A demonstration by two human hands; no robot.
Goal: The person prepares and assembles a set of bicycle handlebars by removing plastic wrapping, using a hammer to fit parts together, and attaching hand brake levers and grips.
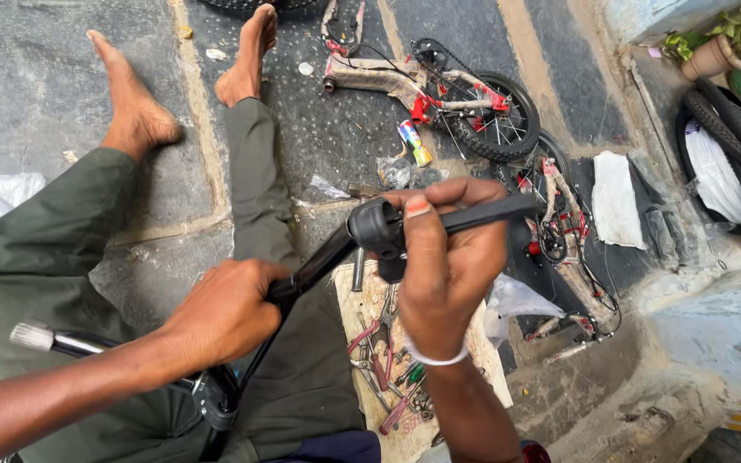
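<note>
Handlebar [323, 261] in both clenched hands

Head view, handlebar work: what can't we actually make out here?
- Handlebar under the left hand: grip section hidden by the fingers.
- Brake lever: the right hand covers its middle.
- Tools on the cloth: partly behind the right forearm, too small to identify.
- Tyres: cut off at the right edge.
</note>
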